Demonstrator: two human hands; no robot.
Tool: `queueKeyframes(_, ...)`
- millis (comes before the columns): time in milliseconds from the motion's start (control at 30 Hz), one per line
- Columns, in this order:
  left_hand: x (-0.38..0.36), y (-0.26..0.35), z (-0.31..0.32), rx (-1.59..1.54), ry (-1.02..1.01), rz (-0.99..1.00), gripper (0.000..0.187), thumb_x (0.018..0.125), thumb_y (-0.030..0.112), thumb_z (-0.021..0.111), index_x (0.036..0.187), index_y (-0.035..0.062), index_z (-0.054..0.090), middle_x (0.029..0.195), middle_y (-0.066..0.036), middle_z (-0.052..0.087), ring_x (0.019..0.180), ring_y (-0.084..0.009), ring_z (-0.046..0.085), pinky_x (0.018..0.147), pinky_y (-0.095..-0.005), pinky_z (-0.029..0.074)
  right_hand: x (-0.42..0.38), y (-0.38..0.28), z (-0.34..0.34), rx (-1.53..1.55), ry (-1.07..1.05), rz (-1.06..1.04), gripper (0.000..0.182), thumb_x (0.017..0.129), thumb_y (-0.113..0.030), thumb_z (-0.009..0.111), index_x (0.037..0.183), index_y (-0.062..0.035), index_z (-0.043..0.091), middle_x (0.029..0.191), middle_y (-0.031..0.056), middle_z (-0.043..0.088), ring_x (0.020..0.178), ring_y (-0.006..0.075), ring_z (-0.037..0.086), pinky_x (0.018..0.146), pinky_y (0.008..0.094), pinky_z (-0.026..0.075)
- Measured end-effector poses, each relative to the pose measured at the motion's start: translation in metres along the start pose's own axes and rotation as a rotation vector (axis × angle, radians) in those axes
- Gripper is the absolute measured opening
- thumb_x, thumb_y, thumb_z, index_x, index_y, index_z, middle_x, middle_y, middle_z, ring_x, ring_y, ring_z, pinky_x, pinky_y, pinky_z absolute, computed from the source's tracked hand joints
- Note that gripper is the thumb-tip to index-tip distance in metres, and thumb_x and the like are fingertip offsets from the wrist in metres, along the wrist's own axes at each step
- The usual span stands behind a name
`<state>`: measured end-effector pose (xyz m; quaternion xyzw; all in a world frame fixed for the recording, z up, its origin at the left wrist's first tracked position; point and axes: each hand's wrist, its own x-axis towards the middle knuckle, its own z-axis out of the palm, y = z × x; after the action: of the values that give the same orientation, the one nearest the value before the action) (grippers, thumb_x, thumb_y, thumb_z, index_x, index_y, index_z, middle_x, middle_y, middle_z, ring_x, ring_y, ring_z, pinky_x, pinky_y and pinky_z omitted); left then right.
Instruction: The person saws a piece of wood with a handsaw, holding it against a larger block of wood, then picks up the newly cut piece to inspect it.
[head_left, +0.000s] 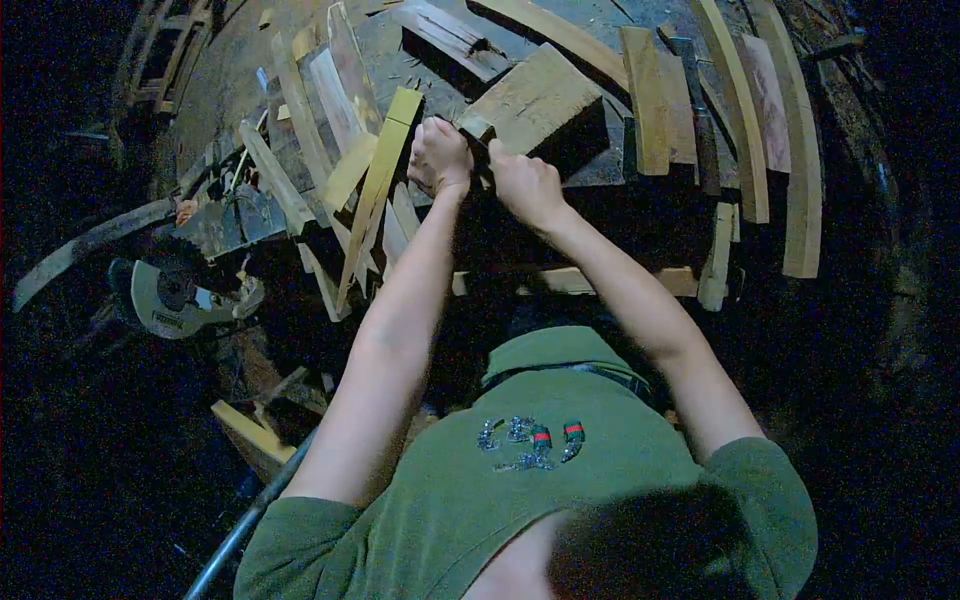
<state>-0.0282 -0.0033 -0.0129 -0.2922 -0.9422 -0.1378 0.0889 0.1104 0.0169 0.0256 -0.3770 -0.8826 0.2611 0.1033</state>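
Note:
My left hand (441,158) is closed in a fist close to the near left corner of a thick wooden block (535,95). Whatever it holds is hidden by the fingers. Just to its right, my right hand (527,188) is also closed, its knuckles by the same corner. Between the two hands sits a small pale piece (477,127), with a thin dark edge beside it that is too dim to name. A yellowish wooden strip (383,185) slants down to the left of my left hand.
Several curved wooden strips (735,95) lie on the right of the worktable (400,60). A split timber piece (455,42) lies at the back. Loose offcuts (280,180) are heaped on the left. A circular saw (175,292) stands below them, near a metal pipe (235,535).

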Motion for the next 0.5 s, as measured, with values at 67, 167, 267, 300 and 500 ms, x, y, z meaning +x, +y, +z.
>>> queueKeyframes(67, 0.000, 0.004, -0.004, 0.046, -0.053, -0.018, 0.029, 0.085, 0.028, 0.040, 0.073, 0.0080, 0.056, 0.077, -0.009, 0.059, 0.070, -0.0311, 0.058, 0.057, -0.0437, 0.044, -0.002, 0.003, 0.003, -0.004, -0.001, -0.002, 0.015, 0.079, -0.010, 0.044, 0.094, -0.0075, 0.045, 0.059, 0.0166, 0.059, 0.056, 0.0335, 0.062, 0.046, 0.0446, 0.049)
queueKeyframes(167, 0.004, -0.009, 0.016, -0.068, -0.009, 0.059, 0.028, 0.085, 0.025, 0.040, 0.071, 0.0070, 0.056, 0.076, -0.010, 0.059, 0.071, -0.0310, 0.058, 0.057, -0.0430, 0.044, -0.029, 0.014, -0.009, -0.033, -0.070, 0.012, 0.014, 0.080, -0.012, 0.044, 0.094, -0.0087, 0.047, 0.059, 0.0145, 0.060, 0.055, 0.0321, 0.062, 0.045, 0.0445, 0.049)
queueKeyframes(267, 0.004, -0.008, 0.012, -0.108, -0.003, 0.107, 0.024, 0.084, 0.021, 0.042, 0.070, 0.0059, 0.055, 0.075, -0.012, 0.058, 0.071, -0.0309, 0.058, 0.057, -0.0426, 0.044, -0.059, 0.024, -0.019, -0.075, -0.152, 0.027, 0.013, 0.080, -0.013, 0.045, 0.093, -0.0092, 0.047, 0.059, 0.0142, 0.060, 0.055, 0.0318, 0.062, 0.044, 0.0438, 0.049)
queueKeyframes(300, 0.003, -0.008, 0.013, -0.060, -0.009, 0.090, 0.021, 0.082, 0.019, 0.044, 0.068, 0.0050, 0.054, 0.073, -0.014, 0.058, 0.071, -0.0313, 0.057, 0.058, -0.0421, 0.044, -0.065, 0.021, -0.020, -0.092, -0.159, 0.030, 0.012, 0.081, -0.013, 0.045, 0.092, -0.0095, 0.047, 0.058, 0.0141, 0.060, 0.054, 0.0317, 0.062, 0.043, 0.0433, 0.049)
queueKeyframes(500, 0.001, 0.002, -0.006, -0.064, 0.051, 0.097, 0.021, 0.081, 0.018, 0.045, 0.067, 0.0057, 0.054, 0.073, -0.013, 0.058, 0.067, -0.0301, 0.058, 0.056, -0.0399, 0.045, 0.009, -0.004, 0.007, -0.097, 0.024, -0.011, 0.023, 0.077, -0.009, 0.046, 0.100, -0.0068, 0.047, 0.056, 0.0128, 0.059, 0.052, 0.0306, 0.061, 0.046, 0.0420, 0.050)
